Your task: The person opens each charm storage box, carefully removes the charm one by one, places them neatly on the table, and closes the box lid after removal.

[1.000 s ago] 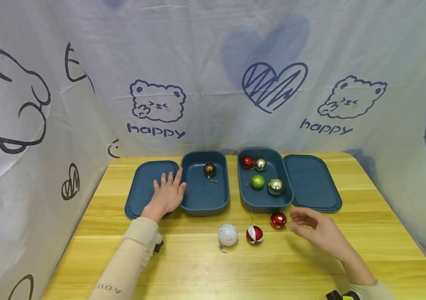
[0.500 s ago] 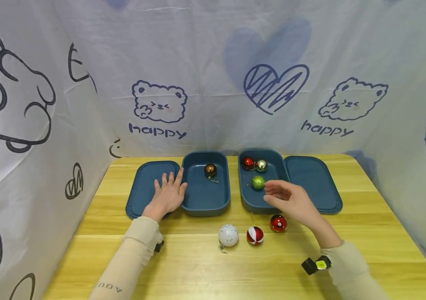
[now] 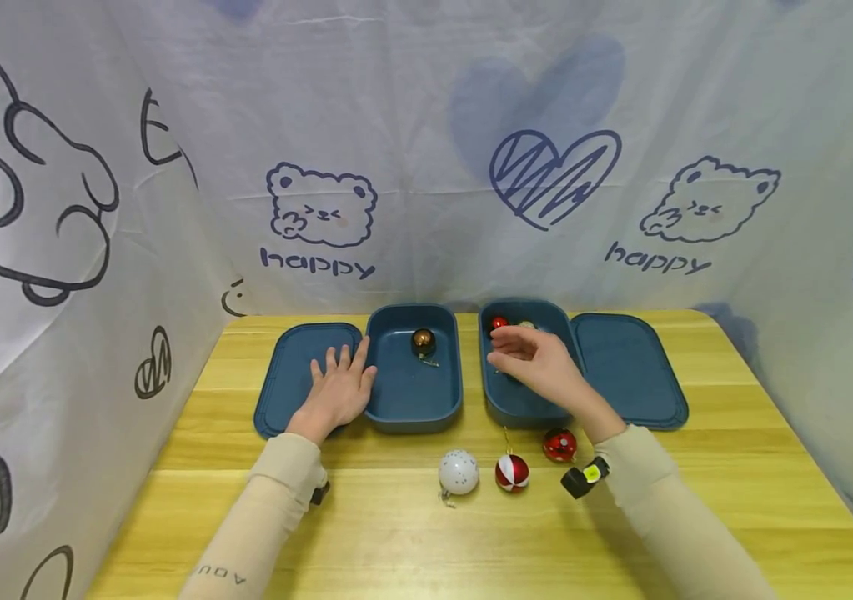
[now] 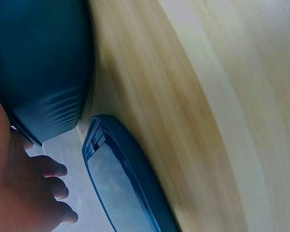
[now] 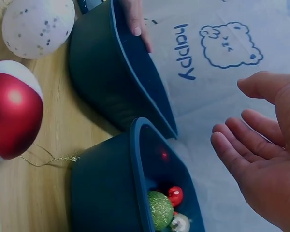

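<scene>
My left hand spreads its fingers over the left lid, with the index finger and thumb at the near-left rim of the left blue box. A brown Christmas ball lies in that box. Above the right blue box hovers my right hand, fingers loosely bent and nothing between them. Inside this box the right wrist view shows a green glitter ball, a red ball and a pale gold ball; in the head view the hand covers most of them.
A white speckled ball, a red-and-white ball and a red dotted ball lie on the wooden table before the boxes. Blue lids flank them, the left lid and the right lid. A printed curtain hangs behind.
My right hand has moved left and away from me, from beside the red dotted ball to over the right box, still without a ball. The left hand has stayed put.
</scene>
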The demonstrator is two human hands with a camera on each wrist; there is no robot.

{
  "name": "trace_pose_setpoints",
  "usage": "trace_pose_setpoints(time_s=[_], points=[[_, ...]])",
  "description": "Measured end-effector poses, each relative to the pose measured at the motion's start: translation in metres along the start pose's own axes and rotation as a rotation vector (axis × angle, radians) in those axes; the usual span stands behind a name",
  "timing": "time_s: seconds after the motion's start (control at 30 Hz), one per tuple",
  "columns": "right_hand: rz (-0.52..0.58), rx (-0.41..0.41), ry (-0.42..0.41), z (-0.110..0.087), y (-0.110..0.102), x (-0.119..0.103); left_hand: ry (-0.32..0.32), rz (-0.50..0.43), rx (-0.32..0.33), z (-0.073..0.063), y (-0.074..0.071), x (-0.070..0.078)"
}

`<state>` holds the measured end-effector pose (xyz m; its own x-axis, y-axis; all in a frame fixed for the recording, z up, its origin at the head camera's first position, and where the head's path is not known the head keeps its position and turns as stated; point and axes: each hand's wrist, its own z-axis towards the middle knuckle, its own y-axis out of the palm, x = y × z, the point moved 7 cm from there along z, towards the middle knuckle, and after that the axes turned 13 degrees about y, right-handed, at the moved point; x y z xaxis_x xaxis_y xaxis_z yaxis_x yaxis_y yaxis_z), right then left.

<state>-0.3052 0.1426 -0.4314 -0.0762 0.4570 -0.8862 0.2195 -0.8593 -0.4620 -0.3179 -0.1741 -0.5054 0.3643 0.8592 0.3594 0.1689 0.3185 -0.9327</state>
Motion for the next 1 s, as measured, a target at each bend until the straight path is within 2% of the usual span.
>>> trace_pose_setpoints(time_s=[0.37, 0.77, 1.0], points=[[-0.026, 0.0, 0.03, 0.04, 0.028, -0.002, 0.002, 0.014, 0.004, 0.001, 0.001, -0.002], [-0.006, -0.027, 0.051, 0.066, 0.051, -0.005, -0.004, 0.025, -0.004, 0.001, 0.0, -0.002], [-0.018, -0.024, 0.078, 0.079, 0.066, -0.004, -0.017, 0.082, -0.017, 0.001, -0.002, -0.002]])
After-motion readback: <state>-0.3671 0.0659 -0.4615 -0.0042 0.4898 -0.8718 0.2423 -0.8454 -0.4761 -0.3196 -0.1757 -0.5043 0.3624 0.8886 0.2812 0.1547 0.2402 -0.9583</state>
